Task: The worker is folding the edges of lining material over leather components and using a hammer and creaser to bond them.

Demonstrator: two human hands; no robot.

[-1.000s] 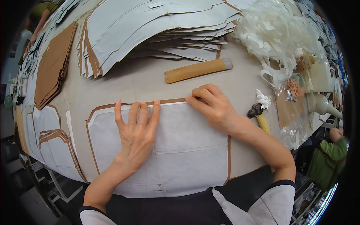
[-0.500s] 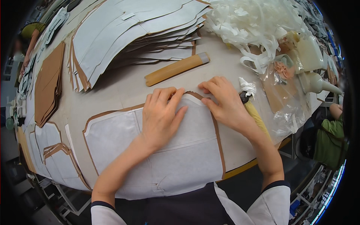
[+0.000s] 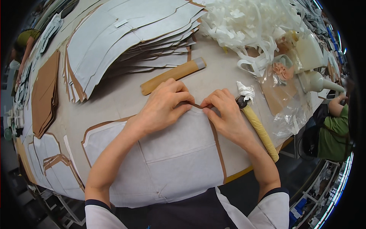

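A large white-backed panel with a brown border [image 3: 179, 168] lies in front of me, its near edge against my body. Along its far edge, my left hand [image 3: 166, 103] pinches the brown border between thumb and fingers. Close beside it, my right hand [image 3: 225, 116] pinches the same border near the far right corner. A short stretch of brown edge [image 3: 196, 105] shows raised between the two sets of fingertips. Just beyond the left hand lies a flat tan bar with a grey end [image 3: 173, 75]. Right of my right hand rests a hammer-like tool with a yellow wrapped handle [image 3: 261, 131].
A tall stack of white panels [image 3: 126, 42] stands at the far side. Brown pieces [image 3: 45, 95] and smaller bordered panels [image 3: 63, 171] lie left. White strips [image 3: 251, 30], a plastic bag [image 3: 288, 120] and a squeeze bottle [image 3: 314, 82] are right. A person in green [image 3: 333, 133] is beyond.
My left hand has moved up and right to the far edge, and now pinches the border. The right hand has closed on it too. The view has shifted slightly.
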